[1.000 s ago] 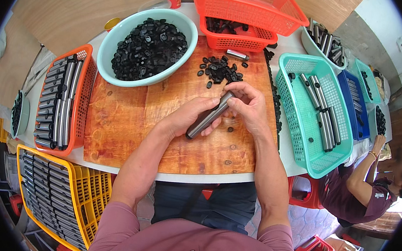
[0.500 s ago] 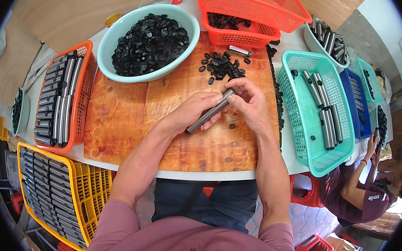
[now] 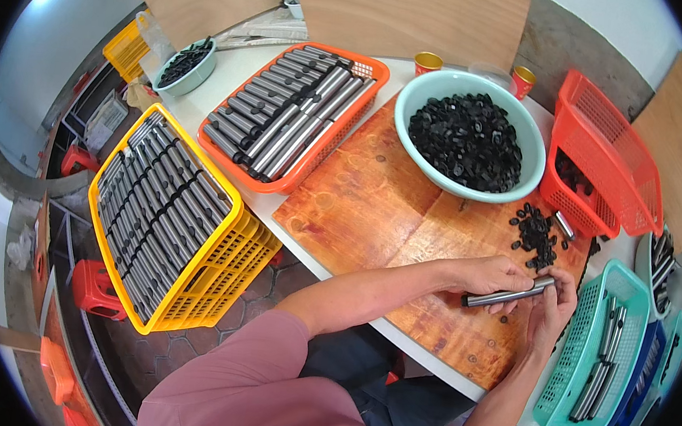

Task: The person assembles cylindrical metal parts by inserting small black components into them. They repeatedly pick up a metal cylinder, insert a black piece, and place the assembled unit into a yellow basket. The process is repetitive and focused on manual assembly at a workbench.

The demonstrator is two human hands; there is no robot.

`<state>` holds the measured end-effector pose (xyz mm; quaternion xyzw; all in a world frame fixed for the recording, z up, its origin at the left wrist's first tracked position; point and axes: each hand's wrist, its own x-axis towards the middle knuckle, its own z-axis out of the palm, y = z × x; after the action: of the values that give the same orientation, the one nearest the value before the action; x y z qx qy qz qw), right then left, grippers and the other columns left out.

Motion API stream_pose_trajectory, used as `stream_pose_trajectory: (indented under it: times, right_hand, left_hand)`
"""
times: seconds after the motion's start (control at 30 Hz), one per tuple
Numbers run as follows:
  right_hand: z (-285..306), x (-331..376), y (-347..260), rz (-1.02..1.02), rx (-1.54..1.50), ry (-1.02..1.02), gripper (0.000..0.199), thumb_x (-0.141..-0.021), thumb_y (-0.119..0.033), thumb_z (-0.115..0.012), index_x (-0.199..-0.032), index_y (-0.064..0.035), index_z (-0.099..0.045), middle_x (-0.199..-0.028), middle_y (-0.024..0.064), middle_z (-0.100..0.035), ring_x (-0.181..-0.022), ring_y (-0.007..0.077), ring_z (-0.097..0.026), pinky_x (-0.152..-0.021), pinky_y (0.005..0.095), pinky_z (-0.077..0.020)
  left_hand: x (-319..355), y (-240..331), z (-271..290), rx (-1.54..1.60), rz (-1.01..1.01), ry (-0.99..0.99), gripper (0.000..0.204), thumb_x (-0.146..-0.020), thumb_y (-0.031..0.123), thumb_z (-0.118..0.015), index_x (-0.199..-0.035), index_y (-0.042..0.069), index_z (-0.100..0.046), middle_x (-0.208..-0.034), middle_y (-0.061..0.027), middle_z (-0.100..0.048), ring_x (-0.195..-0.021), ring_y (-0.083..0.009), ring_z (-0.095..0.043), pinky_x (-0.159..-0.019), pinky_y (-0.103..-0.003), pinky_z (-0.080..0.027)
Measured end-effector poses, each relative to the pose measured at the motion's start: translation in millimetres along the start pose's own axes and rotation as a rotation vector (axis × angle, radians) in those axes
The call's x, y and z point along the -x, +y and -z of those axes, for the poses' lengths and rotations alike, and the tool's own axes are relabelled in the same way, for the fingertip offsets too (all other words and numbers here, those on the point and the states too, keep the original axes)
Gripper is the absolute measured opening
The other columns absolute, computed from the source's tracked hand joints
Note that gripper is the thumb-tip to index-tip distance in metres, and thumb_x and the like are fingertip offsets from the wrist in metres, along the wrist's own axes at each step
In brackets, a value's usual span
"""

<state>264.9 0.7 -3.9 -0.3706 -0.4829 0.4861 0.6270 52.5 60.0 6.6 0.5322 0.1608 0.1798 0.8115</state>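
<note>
Both my hands hold one grey metal tube (image 3: 502, 297) above the wooden board. It lies almost level, its right end slightly higher. My left hand (image 3: 493, 275) is closed on the tube's middle, thumb and fingers around it. At the right end, my right hand (image 3: 558, 300) grips the tube, with fingers covering part of that end. A dark end shows on the tube's left. Just beyond my hands, a loose pile of small black plastic caps (image 3: 537, 237) lies on the board, with a short metal tube (image 3: 564, 225) beside it.
A pale green basin (image 3: 404, 125) of black caps stands behind the board (image 3: 341, 213). Tubes fill an orange basket (image 3: 295, 183) and a yellow crate (image 3: 230, 272) to the left. Red baskets (image 3: 606, 147) and a green basket (image 3: 556, 394) of tubes stand right.
My view has swung left, bringing the yellow crate and orange basket further into the picture. The tube stays in both hands and now appears more level.
</note>
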Motion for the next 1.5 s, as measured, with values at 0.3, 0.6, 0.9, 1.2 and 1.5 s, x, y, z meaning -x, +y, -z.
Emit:
stream_pose_trajectory:
  times: [0.3, 0.6, 0.9, 1.2, 1.5]
  right_hand:
    - [2, -3, 1, -0.005, -0.036, -0.011, 0.034, -0.099, -0.018, -0.070, -0.127, -0.0035, -0.058, -0.121, 0.0075, -0.063, -0.107, 0.0153, -0.061, -0.092, 0.0292, -0.0502]
    - [-13, -11, 12, -0.084, 0.210, 0.027, 0.023, -0.101, -0.011, -0.061, -0.122, -0.0017, -0.065, -0.107, 0.0053, -0.068, -0.094, 0.0116, -0.065, -0.080, 0.0259, -0.0533]
    - [-38, -5, 7, -0.255, 0.617, -0.378, 0.024, -0.094, -0.004, -0.066, -0.117, 0.0021, -0.069, -0.090, 0.0035, -0.069, -0.081, 0.0111, -0.062, -0.069, 0.0262, -0.0493]
    - [-52, -4, 4, -0.015, 0.893, -0.331, 0.025, -0.085, -0.003, -0.073, -0.109, 0.0015, -0.072, -0.095, 0.0174, -0.072, -0.090, 0.0317, -0.068, -0.079, 0.0413, -0.0524]
    - [-49, 14, 13, 0.337, 1.003, -0.248, 0.022, -0.082, -0.002, -0.073, -0.104, -0.0009, -0.070, -0.098, 0.0157, -0.070, -0.099, 0.0364, -0.066, -0.089, 0.0443, -0.0521]
  left_hand:
    - [3, -1, 3, -0.137, -0.015, 0.104, 0.040, -0.108, 0.041, -0.051, -0.096, 0.006, -0.065, -0.072, 0.0008, -0.060, -0.058, -0.0073, -0.054, -0.051, -0.024, -0.044]
    - [15, -16, 19, -1.073, -0.480, 0.488, 0.027, -0.099, 0.027, -0.059, -0.111, 0.005, -0.068, -0.093, -0.0137, -0.073, -0.086, -0.0324, -0.071, -0.073, -0.042, -0.054]
    - [85, -7, 12, -1.741, -0.350, 0.426, 0.029, -0.091, 0.029, -0.072, -0.101, 0.003, -0.064, -0.081, -0.0171, -0.067, -0.071, -0.0368, -0.067, -0.062, -0.045, -0.054]
    - [76, -8, 18, -1.907, -0.521, 0.403, 0.029, -0.085, 0.026, -0.078, -0.099, 0.005, -0.064, -0.080, -0.0107, -0.063, -0.071, -0.0306, -0.067, -0.061, -0.042, -0.053]
    - [73, -17, 10, -1.709, -0.480, 0.488, 0.027, -0.087, 0.025, -0.077, -0.097, 0.005, -0.062, -0.088, -0.0132, -0.060, -0.082, -0.0339, -0.065, -0.069, -0.044, -0.052]
